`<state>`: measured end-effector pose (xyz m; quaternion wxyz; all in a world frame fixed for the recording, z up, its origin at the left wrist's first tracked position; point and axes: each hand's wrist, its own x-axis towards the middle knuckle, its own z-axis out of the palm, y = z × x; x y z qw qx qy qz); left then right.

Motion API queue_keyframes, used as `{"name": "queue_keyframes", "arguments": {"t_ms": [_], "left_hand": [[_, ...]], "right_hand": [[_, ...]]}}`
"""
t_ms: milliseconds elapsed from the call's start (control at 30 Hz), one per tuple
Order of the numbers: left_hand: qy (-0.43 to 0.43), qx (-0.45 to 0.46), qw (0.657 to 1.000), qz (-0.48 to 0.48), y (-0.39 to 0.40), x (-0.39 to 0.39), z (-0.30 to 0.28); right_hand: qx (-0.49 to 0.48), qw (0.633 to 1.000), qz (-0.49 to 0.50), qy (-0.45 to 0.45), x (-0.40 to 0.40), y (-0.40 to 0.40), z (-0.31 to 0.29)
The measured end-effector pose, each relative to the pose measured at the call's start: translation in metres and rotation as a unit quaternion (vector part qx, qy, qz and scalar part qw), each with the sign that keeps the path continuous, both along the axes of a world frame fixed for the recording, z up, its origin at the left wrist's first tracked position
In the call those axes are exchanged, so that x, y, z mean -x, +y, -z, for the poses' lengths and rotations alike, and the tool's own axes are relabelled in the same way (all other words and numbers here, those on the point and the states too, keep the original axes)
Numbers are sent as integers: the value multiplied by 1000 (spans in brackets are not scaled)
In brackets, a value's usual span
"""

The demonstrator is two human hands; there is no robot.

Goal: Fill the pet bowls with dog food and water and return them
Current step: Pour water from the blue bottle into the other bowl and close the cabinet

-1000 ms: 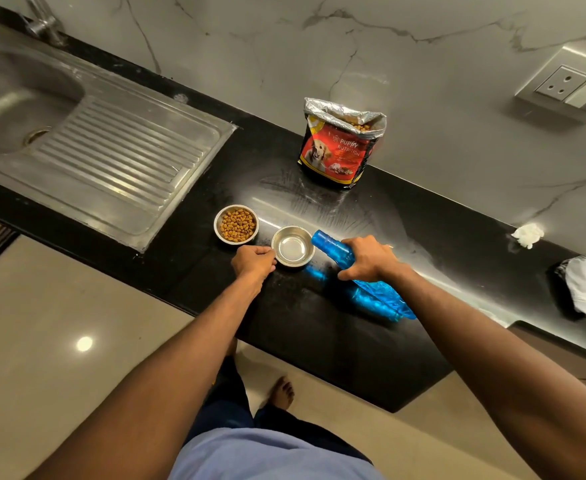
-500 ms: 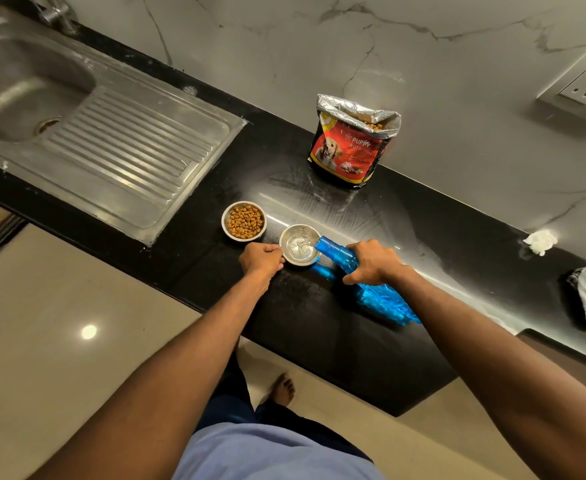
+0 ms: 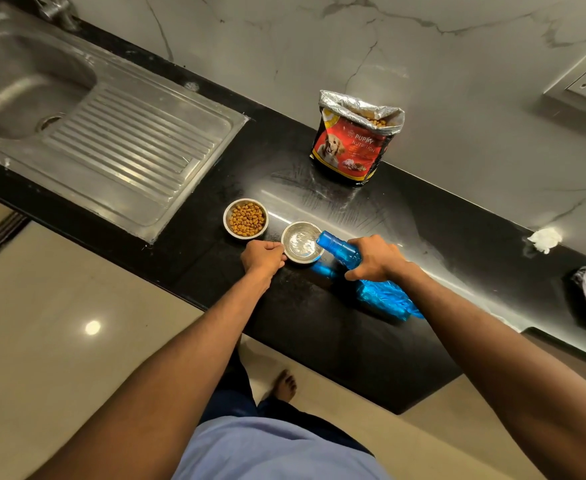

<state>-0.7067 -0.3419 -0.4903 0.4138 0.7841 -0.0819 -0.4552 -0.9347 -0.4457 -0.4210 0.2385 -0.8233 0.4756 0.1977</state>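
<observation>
Glossy black stone surface (image 3: 423,237), smeared and streaked near the foil-lined, shiny printed food bag (image 3: 352,147). Brushed steel sink (image 3: 139,143), ribbed drainboard; polished metal bowls (image 3: 301,247). Translucent blue plastic bottle (image 3: 378,292), ridged; veined marble wall (image 3: 423,57), satin sheen.

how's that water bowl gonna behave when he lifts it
The water bowl looks like thin rigid steel, so probably stiff and light. It is shallow and open with water pooled inside, so it will likely slosh or spill if tilted. A wet rim may feel slippery to the left hand.
</observation>
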Motion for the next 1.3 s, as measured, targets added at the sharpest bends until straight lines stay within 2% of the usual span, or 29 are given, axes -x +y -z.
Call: {"name": "queue_keyframes", "arguments": {"t_ms": [167,500,733,1000,1167,1300], "left_hand": [[-3,-6,1000,4,-1,-1,3],[-6,-1,1000,1,-1,-6,1],[-7,7,1000,0,-1,-9,3],[-6,-2,1000,23,-3,-6,2],[1,-3,1000,28,-4,-12,6],[11,-3,1000,15,-2,-24,11]], "right_hand": [[36,998,7,-43,-7,-3,-9],[47,986,51,-149,-12,-4,-27],[72,958,105,-259,-7,-6,-40],[134,873,241,-403,3,-32,-41],[197,819,321,-433,3,-64,-32],[235,759,391,-464,-2,-96,-29]]}}
